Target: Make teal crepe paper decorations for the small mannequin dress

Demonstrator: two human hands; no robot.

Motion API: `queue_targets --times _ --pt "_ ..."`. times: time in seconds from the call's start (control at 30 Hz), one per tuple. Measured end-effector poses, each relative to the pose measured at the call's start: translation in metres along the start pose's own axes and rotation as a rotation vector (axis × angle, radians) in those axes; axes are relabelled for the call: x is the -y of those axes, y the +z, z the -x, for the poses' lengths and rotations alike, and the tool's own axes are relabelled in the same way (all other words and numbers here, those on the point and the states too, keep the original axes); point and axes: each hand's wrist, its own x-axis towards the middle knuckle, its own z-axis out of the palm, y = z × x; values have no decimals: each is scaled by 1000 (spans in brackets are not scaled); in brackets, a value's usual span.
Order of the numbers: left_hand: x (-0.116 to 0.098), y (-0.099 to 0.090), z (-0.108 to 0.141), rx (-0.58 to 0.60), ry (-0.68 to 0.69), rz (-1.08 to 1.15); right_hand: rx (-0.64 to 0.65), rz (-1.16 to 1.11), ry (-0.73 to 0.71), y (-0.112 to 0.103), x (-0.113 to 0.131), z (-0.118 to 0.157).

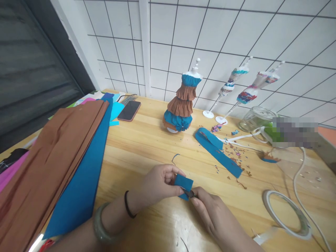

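My left hand (168, 182) pinches a small folded piece of blue crepe paper (184, 182) between thumb and fingers. In my right hand (210, 208) is a pair of small dark scissors (189, 193), mostly hidden by the fingers, its blades at the paper's lower part. Beyond my hands stands a miniature dress form (181, 99) dressed in ruffled brown and blue crepe paper. A long folded blue paper strip (217, 152) lies right of it, beside scattered paper scraps (236, 154).
Large brown crepe paper sheets (60, 140) and a blue sheet (86, 171) cover the left. A phone (129, 111) lies behind them. Two more small dress forms (234, 78) lean near the tiled wall. At right are a glass jar (256, 117), a tape roll (301, 227) and a white cable (299, 171).
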Motion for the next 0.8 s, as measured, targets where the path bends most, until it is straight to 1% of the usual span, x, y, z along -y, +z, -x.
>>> queue_targets --times 0.3,0.53,0.8 --pt "3 -1 0 23 27 -1 -1 -38 13 1 0 0" --pt "3 0 0 8 18 -20 -20 -62 3 -1 1 0" --pt "4 0 0 13 14 -53 -27 -39 7 1 0 -1"
